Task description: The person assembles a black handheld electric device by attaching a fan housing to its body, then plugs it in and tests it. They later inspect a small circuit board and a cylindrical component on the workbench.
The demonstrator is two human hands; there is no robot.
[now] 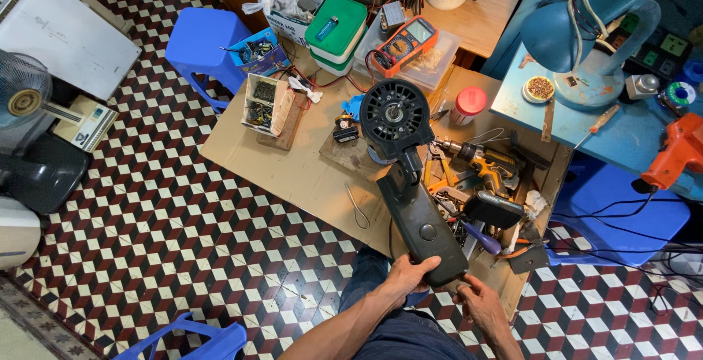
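I hold a black fan body (pixel 417 213) upright over a low cardboard-covered table (pixel 307 177). Its round motor housing (pixel 395 114) with a metal shaft in the middle faces up at the far end. My left hand (pixel 410 276) grips the near end of the long black neck from the left. My right hand (pixel 480 305) touches the bottom edge of that same end with its fingertips. My knee in dark trousers shows below the hands.
On the table lie a yellow cordless drill (pixel 487 162), an orange multimeter (pixel 404 43), a green-lidded box (pixel 335 30), a red-capped jar (pixel 467 104), small parts boxes (pixel 263 104) and loose hand tools. A blue stool (pixel 201 41) stands left; a blue lamp (pixel 578 30) right.
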